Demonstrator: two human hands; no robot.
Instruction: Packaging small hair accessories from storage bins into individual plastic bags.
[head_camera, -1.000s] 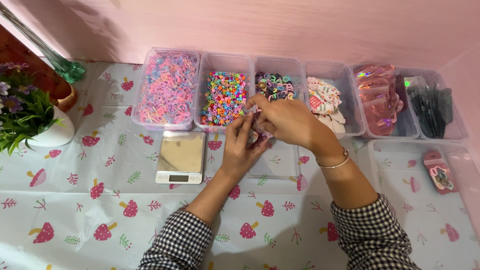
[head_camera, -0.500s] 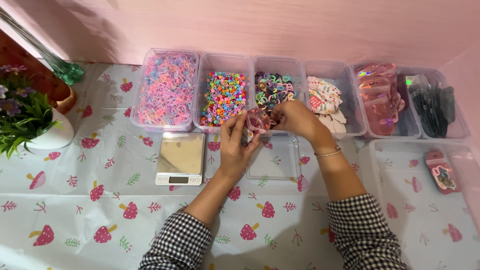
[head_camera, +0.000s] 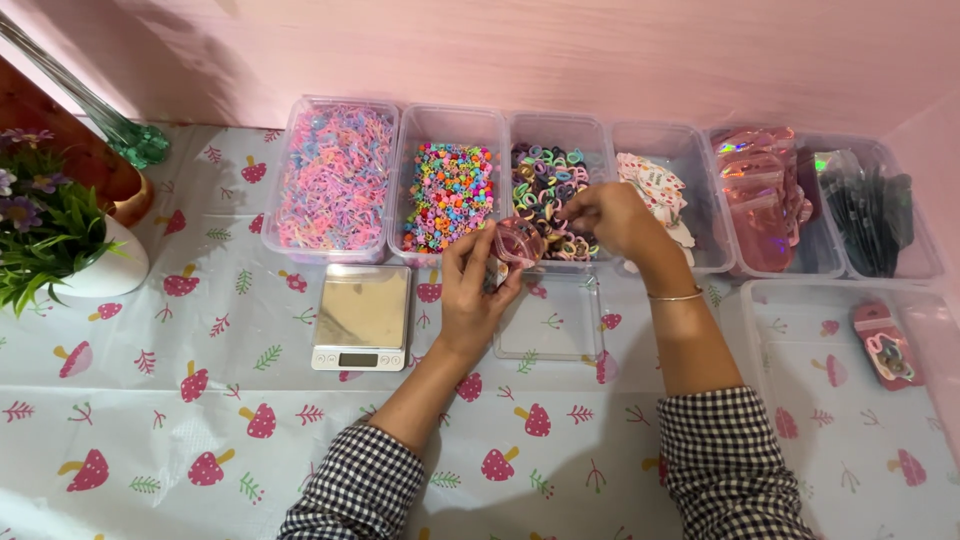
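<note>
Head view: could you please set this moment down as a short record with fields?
left hand: holds a small pink pouch open
right hand: fingers in the bin of mixed hair ties
bin row: pastel bands, bright beads, hair ties, printed cards, pink pouches, dark packets
scale: bare, left of the clear tray
far left: potted plant

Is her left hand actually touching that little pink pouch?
Touching. The head view shows the left hand with its fingers wrapped round the pink pouch, holding it up in front of the bins, no gap between them.
</note>
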